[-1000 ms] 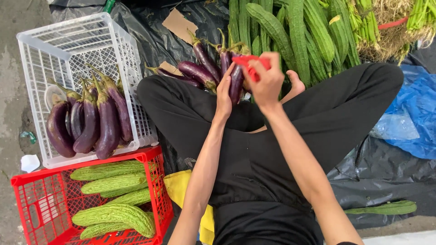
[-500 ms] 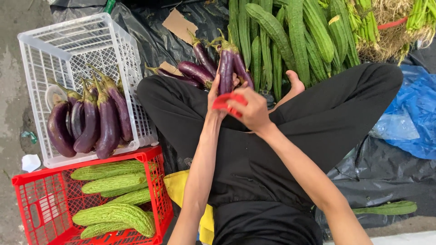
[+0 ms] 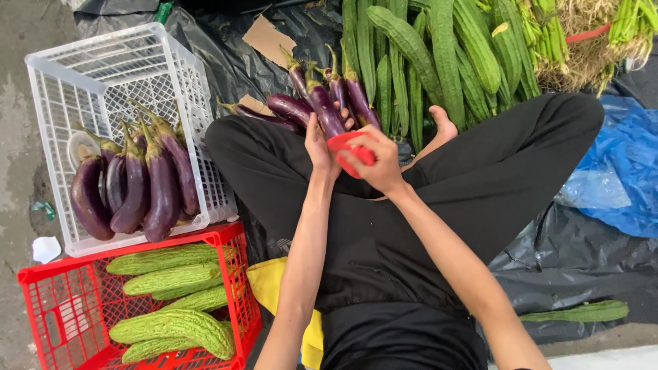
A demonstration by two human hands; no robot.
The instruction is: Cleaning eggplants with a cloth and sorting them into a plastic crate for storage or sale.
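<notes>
Together our hands work at our lap: left hand point(image 3: 319, 145) clasps a bunch of eggplants point(image 3: 327, 103), right hand point(image 3: 379, 161) pinches red tape point(image 3: 351, 149). Firm, smooth, slippery and moderately heavy, we judge; best gripped near their lower ends.

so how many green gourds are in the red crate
5 bitter gourds show in the red crate: three stacked near the top, one in the middle, a big one across the bottom with an end beneath. More may lie hidden underneath.
</notes>
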